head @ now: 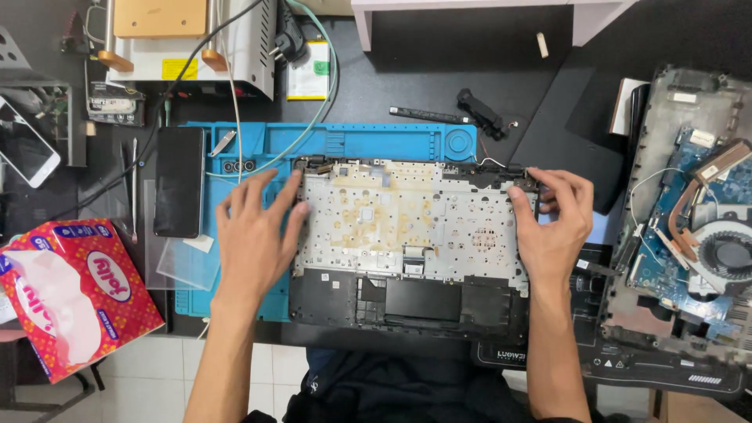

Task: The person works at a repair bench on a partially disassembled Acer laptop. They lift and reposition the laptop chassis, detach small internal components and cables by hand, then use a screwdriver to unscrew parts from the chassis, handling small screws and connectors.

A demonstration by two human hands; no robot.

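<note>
Where left hand point(254, 235) rests, palmrest point(407, 243) edge hidden.

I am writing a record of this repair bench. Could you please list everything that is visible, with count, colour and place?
Opened laptop palmrest shell with silver metal keyboard backplate: 1, black and silver, centre, on the mat.
Blue silicone work mat: 1, blue, under the shell.
Black smartphone: 1, black, lying on the mat's left side.
Red tissue box: 1, red, lower left.
Blue laptop motherboard with fan: 1, blue, right edge.
White-framed phone: 1, far left.
Black speaker part: 1, above the mat.
Left hand: 1, resting on the shell's left edge.
Right hand: 1, fingers at the shell's upper right corner.
</note>
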